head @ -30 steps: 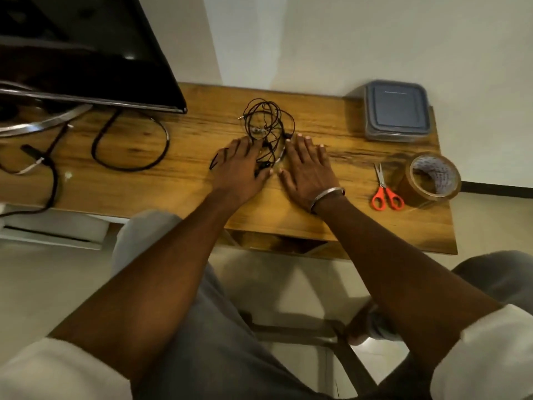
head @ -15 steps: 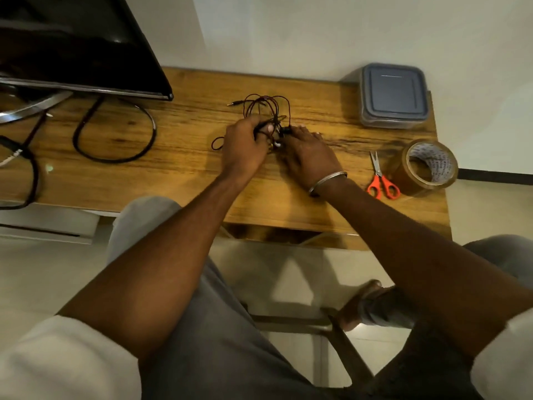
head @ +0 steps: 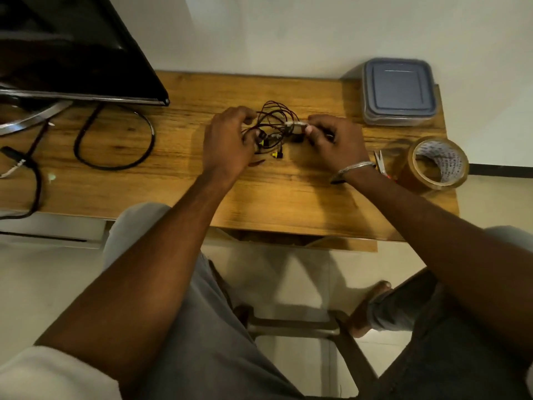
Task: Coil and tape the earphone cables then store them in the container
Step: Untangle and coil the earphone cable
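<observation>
Grained wooden table (head: 288, 197) under thin, perhaps knotted, looping earphone cables (head: 277, 111)

Tangled earphone cables (head: 272, 136) on wooden desk (head: 288, 197)

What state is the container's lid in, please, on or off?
On: the grey lid sits flat over the container at the table's far right corner.

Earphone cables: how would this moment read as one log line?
left hand: grips earphone cables | right hand: pinches them | container: lid on | tape roll: untouched
</observation>
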